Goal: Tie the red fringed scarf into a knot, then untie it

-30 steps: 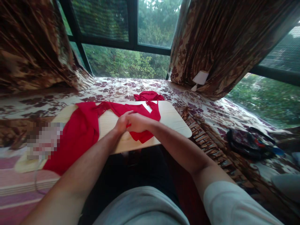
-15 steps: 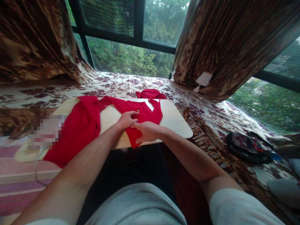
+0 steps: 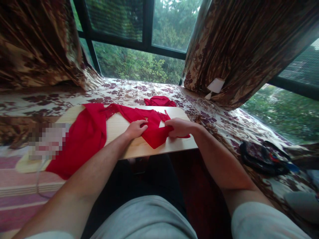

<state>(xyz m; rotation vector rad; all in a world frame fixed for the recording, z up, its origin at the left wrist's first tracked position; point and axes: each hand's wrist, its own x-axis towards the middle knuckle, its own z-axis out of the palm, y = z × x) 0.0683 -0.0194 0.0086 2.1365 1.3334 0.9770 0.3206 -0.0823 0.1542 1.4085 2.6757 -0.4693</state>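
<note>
Pinching a fold of the red scarf [image 3: 156, 134], my right hand [image 3: 179, 127] is near the right end of the wooden table [image 3: 116, 124]. My left hand [image 3: 136, 128] rests on the scarf's left edge, its thumb and pointing finger a little apart; I cannot tell about its other fingers. The scarf lies bent on the table. More red cloth [image 3: 89, 139] lies to the left, past some fringe [image 3: 109, 112].

Rumpled red fringed scarf [image 3: 155, 135] in loose folds across a pale board [image 3: 137, 149]
</note>
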